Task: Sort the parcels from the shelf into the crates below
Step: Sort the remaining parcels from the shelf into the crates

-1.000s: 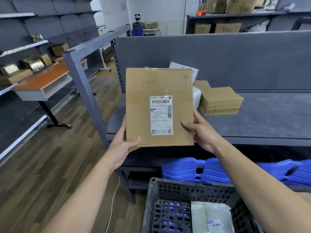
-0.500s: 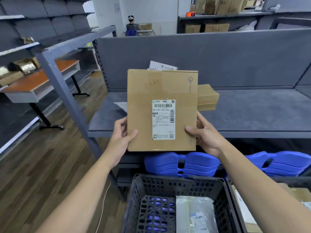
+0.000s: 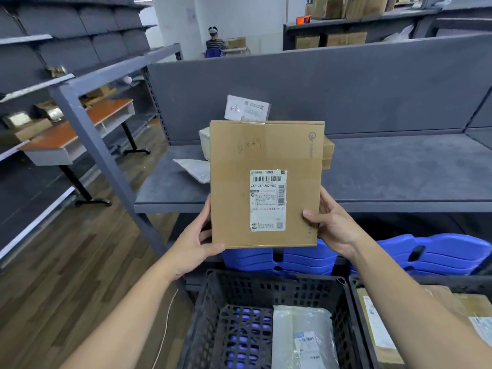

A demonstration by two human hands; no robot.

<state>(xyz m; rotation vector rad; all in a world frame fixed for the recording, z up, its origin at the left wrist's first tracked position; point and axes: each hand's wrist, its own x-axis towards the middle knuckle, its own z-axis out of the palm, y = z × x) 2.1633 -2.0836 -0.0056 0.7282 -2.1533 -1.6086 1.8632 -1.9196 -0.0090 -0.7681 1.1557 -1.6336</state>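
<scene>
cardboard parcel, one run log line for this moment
cardboard parcel: held upright, label facing camera | left hand: grips lower left corner | right hand: grips right edge | black crate: below, plastic mailer inside

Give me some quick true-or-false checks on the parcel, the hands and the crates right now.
1. The left hand and right hand both grip the cardboard parcel. True.
2. The parcel's blank side is toward the camera. False: its label faces the camera.
3. The black crate holds a plastic-wrapped parcel. True.
4. The cardboard parcel lies inside a crate. False: the hands hold it up in front of the shelf.
</scene>
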